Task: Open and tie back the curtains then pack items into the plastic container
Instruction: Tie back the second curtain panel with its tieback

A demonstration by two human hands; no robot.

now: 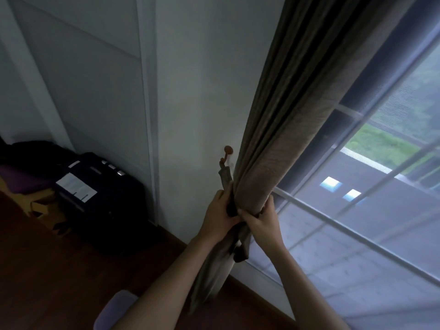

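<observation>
A brown curtain point(292, 110) hangs gathered into a bundle at the left edge of the window. A matching fabric tieback point(225, 178) runs down from a round brown wall hook point(228, 150) to the bundle. My left hand point(220, 215) grips the tieback against the left side of the curtain. On the bundle's right side, my right hand point(260, 221) holds the tieback's other end around the fabric. Both hands meet at the front of the bundle. Below them the curtain's lower part point(214, 270) hangs loose.
A white wall point(190, 91) and a door frame point(148, 115) stand to the left. A dark suitcase point(95, 194) lies on the wooden floor point(59, 270) by the frame. The window point(369, 210) with its white bars fills the right. A pale rounded object point(114, 308) sits at the bottom edge.
</observation>
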